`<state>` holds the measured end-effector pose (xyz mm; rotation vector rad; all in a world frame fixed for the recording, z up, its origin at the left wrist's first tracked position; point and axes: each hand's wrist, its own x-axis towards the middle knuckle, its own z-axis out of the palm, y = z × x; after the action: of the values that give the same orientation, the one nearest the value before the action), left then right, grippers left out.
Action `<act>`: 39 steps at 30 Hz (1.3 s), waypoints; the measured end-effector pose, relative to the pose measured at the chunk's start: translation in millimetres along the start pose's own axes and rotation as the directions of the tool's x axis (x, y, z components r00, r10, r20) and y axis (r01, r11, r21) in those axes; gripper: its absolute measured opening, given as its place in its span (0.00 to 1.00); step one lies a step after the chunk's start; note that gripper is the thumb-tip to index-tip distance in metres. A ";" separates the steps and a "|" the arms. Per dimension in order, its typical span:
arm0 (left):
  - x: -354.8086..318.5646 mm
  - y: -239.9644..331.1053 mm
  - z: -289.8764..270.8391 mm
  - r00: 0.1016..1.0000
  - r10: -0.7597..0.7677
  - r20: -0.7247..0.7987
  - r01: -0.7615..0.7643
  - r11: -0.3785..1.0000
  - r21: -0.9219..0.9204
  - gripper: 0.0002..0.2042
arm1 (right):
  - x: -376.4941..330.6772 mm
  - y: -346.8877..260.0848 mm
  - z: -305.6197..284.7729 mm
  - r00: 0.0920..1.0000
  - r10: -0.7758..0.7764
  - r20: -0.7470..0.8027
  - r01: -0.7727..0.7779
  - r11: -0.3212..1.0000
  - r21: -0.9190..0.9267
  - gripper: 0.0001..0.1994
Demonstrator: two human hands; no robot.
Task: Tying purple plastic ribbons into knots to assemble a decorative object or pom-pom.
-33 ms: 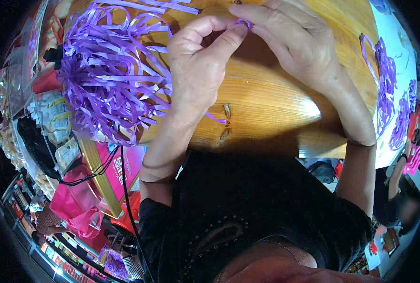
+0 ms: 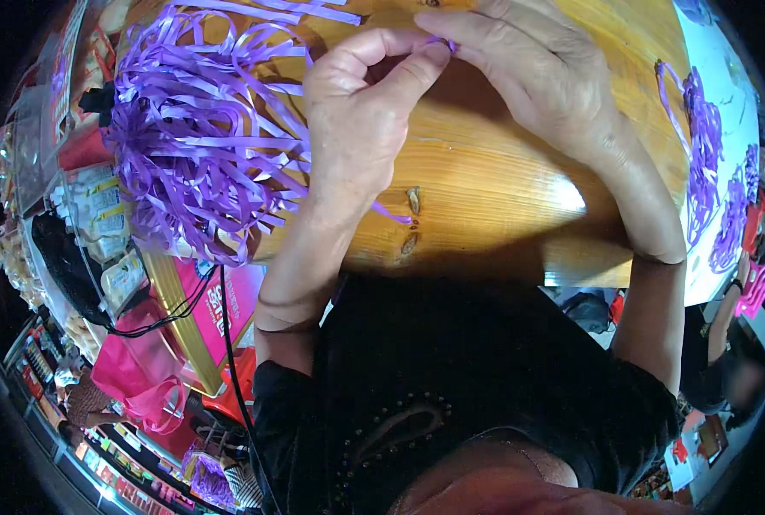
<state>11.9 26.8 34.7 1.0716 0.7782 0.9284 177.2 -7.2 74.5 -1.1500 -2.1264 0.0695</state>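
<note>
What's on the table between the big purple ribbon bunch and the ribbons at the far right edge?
In the head view, the left hand and right hand, pinching a ribbon strip, lie between the ribbon bunch and right-edge ribbons; otherwise bare table.

I see a glossy, varnished wooden table (image 2: 485, 180) with dark knots. The purple ribbon bundle (image 2: 194, 146) looks like thin, shiny plastic strips, smooth and curling. The pink bag (image 2: 133, 369) seems matt cloth, though it is blurred.

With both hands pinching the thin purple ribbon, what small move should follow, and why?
Probably draw the hands gently apart. The left hand and right hand pinch one short purple ribbon strip between touching fingertips above the wooden table, beside the ribbon bunch.
</note>
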 end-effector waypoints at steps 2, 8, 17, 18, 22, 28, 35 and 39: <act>0.7 0.4 -1.8 0.999 -0.042 0.013 0.043 0.998 -0.039 0.05 | 1.1 3.9 -3.6 0.999 -0.049 0.002 0.049 0.998 0.041 0.17; 10.9 -4.6 -9.6 0.972 -0.201 0.118 0.214 0.970 -0.112 0.04 | 1.8 20.9 -0.5 0.995 -0.101 0.007 0.099 0.987 0.128 0.13; 8.1 -7.8 -4.4 0.994 -0.110 0.009 0.111 0.984 -0.136 0.06 | 3.6 13.7 -7.0 0.990 0.127 -0.061 -0.120 0.987 0.108 0.09; 7.6 -7.4 -5.1 0.996 -0.090 -0.029 0.084 0.984 -0.155 0.06 | 4.3 9.2 -7.7 0.982 0.174 -0.076 -0.159 0.972 0.171 0.09; 5.8 -7.7 -1.7 0.999 -0.006 -0.039 0.000 0.988 -0.157 0.05 | 5.4 -2.3 -7.5 0.972 0.233 -0.028 -0.217 0.940 0.263 0.06; 0.8 -7.6 -4.5 0.999 0.031 -0.019 -0.033 0.992 -0.121 0.05 | 0.7 -4.6 -0.8 0.770 0.589 0.246 -0.617 0.587 0.524 0.01; 3.2 -12.0 -9.6 0.990 0.076 0.119 -0.033 0.944 -0.328 0.07 | -7.7 10.3 14.3 0.635 0.573 0.519 -0.545 -0.144 0.826 0.02; 4.8 -16.0 -13.5 0.986 0.035 0.164 0.036 0.912 -0.409 0.09 | -2.5 -8.2 10.4 0.728 0.625 0.280 -0.562 0.312 0.766 0.05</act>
<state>5.9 33.1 15.0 0.7641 0.4154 0.9370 166.0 -11.2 68.3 -1.2059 -1.1506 1.2350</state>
